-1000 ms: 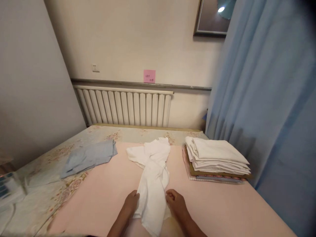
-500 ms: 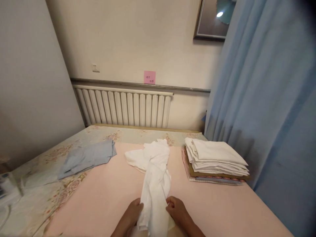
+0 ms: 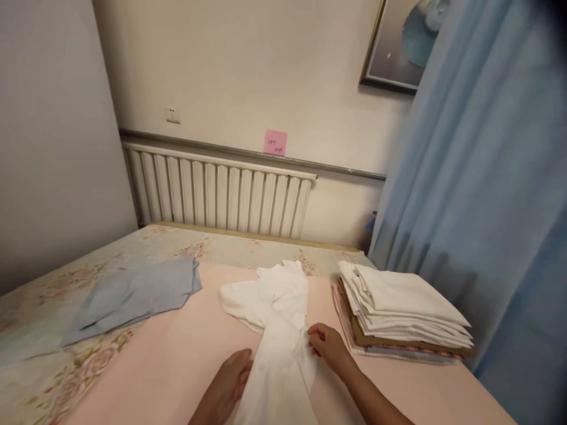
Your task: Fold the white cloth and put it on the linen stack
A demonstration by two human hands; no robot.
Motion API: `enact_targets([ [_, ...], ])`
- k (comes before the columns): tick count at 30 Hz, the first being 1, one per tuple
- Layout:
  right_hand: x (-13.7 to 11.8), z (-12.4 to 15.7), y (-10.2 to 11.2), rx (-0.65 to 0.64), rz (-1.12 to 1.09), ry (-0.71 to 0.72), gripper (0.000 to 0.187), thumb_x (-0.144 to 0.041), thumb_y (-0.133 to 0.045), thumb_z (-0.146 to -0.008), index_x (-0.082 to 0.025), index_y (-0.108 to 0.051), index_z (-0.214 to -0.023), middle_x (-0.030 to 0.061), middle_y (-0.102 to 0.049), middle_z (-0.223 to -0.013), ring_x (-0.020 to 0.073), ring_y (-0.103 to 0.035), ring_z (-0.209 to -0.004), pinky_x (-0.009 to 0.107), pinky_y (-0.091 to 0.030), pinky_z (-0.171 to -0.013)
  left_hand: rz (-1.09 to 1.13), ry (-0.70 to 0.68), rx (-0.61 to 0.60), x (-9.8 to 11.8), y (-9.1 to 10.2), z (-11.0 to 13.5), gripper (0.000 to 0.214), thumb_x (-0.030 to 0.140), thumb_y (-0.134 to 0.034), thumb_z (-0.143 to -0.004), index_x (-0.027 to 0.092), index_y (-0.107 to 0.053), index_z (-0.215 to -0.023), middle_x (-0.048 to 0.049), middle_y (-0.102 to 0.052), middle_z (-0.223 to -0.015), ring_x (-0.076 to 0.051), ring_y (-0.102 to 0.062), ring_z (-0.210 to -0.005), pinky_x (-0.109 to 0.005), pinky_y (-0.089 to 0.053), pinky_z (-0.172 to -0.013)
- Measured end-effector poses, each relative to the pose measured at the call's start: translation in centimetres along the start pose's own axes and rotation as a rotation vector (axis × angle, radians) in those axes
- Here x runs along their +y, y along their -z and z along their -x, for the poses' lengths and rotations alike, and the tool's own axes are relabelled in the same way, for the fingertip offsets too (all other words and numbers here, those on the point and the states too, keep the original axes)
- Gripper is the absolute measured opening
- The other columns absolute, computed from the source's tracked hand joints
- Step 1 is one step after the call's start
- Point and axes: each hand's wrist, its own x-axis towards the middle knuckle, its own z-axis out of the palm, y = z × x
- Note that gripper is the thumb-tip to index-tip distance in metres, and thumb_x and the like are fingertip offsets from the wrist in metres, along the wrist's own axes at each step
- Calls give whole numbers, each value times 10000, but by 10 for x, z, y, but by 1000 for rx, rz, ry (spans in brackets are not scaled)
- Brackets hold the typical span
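Note:
A white shirt [image 3: 281, 342] lies lengthwise in front of me, with a sleeve spread out to the left at its far end. My left hand [image 3: 233, 378] is at the shirt's left edge, its fingers curled in against the cloth and partly hidden. On the opposite edge, farther up, my right hand [image 3: 328, 348] pinches the fabric between thumb and fingers. The shirt's near end runs out of the bottom of the view.
Folded blue cloth [image 3: 142, 295] lies to the left on the floral sheet [image 3: 57, 378]. A stack of folded clothes [image 3: 407, 307] sits right, beside the blue curtain [image 3: 478, 206]. A pink cloth [image 3: 177, 366] lies beneath the shirt. Behind the bed is a radiator [image 3: 221, 195].
My right hand has moved up along the shirt's right edge, away from me. The lower part of the shirt is now spread wider and flatter. The view has shifted slightly.

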Motion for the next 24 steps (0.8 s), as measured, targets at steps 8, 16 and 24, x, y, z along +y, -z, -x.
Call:
enact_targets([
  [8, -37, -101, -43, -33, 552, 409, 308, -128, -435, -776, -173, -668, -974, 69, -701, -953, 186, -631, -903, 306, -461, -845, 136, 24, -153, 8, 15, -29, 542, 460, -676, -741, 168, -469, -1147, -146, -675, -1066, -255, -665, -992, -391, -489, -890],
  [16, -68, -164, -102, -195, 661, 563, 441, -80, -445, -798, -180, -613, -1193, 80, -623, -1235, 199, -536, -1163, 332, -366, -1031, 126, 43, -130, 12, 12, -27, 531, 462, -712, -687, 170, -544, -1097, -128, -694, -969, -244, -673, -910, -374, -488, -849],
  [24, -109, -191, -178, -339, 726, 536, 428, -248, -503, -846, -209, -561, -1268, 56, -626, -1243, 182, -568, -1136, 282, -387, -991, 143, 38, -97, 6, 15, -32, 591, 485, -720, -664, 168, -530, -1126, -119, -666, -977, -224, -664, -858, -364, -477, -820],
])
